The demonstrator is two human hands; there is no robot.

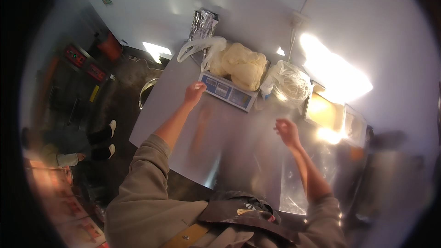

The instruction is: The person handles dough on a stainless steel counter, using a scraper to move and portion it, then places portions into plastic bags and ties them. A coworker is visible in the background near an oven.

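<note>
A pale, lumpy mass that looks like dough (243, 64) rests on a digital scale (228, 90) with a blue panel. It appears to be in or on clear plastic, and a translucent plastic bag (202, 48) bunches up at its left. My left hand (195, 93) is at the scale's front left corner, fingers drawn together; whether they grip anything is hidden. Over the table to the right of the scale, my right hand (287, 131) hovers with loosely bent fingers apart and nothing in them.
The grey table (183, 133) meets a wall. A foil-wrapped object (203, 25) stands behind the scale. To its right are a crumpled clear bag (289, 82) and a tray with yellowish contents (324, 109). Another person (69, 149) stands at the left.
</note>
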